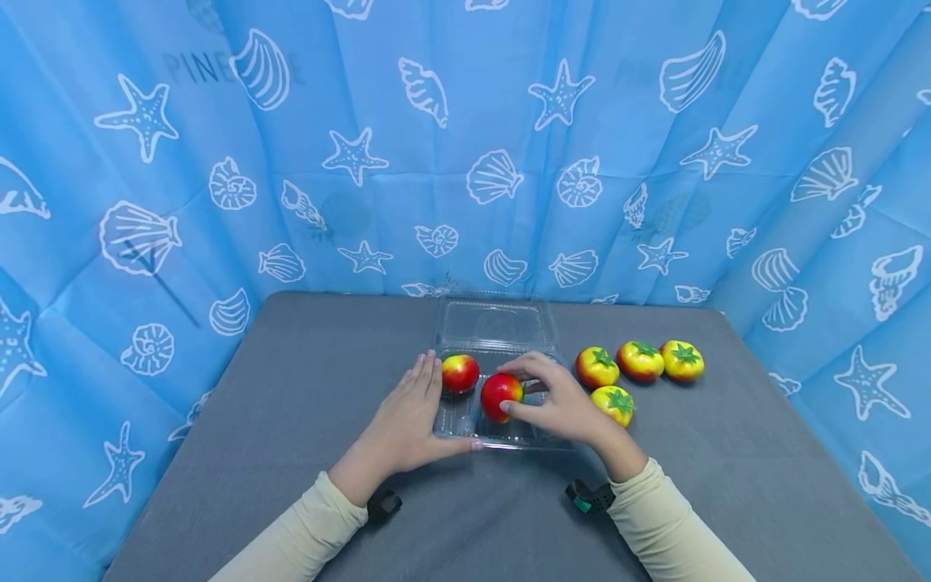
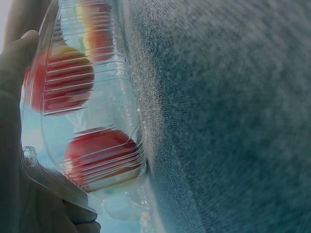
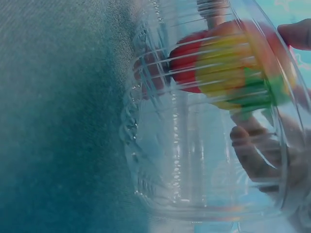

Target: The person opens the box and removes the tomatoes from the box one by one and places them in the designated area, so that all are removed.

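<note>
A clear plastic clamshell box (image 1: 502,443) lies on the table with its lid (image 1: 498,323) folded back. One red-and-yellow toy fruit (image 1: 461,374) sits in its left part, also visible through the wall in the left wrist view (image 2: 102,155). My right hand (image 1: 560,404) grips a second toy fruit (image 1: 500,397), mostly red, within the box; its green leafy top (image 3: 257,92) shows in the right wrist view. My left hand (image 1: 407,420) rests against the box's left side, fingers straight, thumb along the front edge.
Several yellow-and-red toy fruits with green leafy tops stand right of the box, one (image 1: 613,404) close beside my right hand and another (image 1: 682,361) farthest right. Grey cloth (image 1: 291,420) covers the table. A blue shell-patterned curtain (image 1: 465,162) hangs behind and on both sides.
</note>
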The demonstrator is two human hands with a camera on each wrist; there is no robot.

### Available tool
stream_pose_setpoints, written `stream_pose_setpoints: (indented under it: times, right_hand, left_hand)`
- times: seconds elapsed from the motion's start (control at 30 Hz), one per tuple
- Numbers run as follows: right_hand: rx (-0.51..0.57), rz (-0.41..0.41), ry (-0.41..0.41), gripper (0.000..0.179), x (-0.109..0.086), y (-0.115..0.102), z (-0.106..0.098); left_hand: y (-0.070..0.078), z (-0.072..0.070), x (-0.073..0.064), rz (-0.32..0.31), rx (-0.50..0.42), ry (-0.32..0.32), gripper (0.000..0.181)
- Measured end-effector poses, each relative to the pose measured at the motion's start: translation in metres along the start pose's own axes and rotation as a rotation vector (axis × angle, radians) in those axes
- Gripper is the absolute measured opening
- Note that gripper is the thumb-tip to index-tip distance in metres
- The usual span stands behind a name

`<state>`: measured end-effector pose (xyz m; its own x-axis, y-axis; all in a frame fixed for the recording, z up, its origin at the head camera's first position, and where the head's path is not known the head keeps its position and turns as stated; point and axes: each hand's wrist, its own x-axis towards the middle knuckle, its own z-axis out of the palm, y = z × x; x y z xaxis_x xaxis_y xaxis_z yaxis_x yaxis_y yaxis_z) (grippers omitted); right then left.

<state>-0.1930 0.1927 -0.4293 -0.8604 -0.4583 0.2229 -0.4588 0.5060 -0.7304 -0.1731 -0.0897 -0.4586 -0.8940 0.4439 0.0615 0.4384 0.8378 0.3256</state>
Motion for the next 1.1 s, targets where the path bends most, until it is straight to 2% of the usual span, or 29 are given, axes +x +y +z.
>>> stream_pose_setpoints:
  times: [0.3,0.57,0.93,1.1]
  right_hand:
    - [-0.049,-0.026,0.051,0.047,-0.003,0.001,-0.008]
    - [-0.054,-0.019,0.099,0.047,-0.009,0.005,-0.017]
    - [-0.073,0.019,0.201,0.041,-0.023,0.014,-0.041]
    - [-0.106,0.091,0.238,0.043,-0.031,0.019,-0.053]
  left_hand:
    - [0.002,0.000,0.000,0.006,0.003,0.012,0.128]
    - [0.002,-0.001,0.000,-0.003,0.005,-0.016,0.129]
    - [0.002,-0.001,0.000,0.002,0.008,-0.010,0.129]
    - [0.002,0.000,0.000,0.000,0.014,-0.010,0.130]
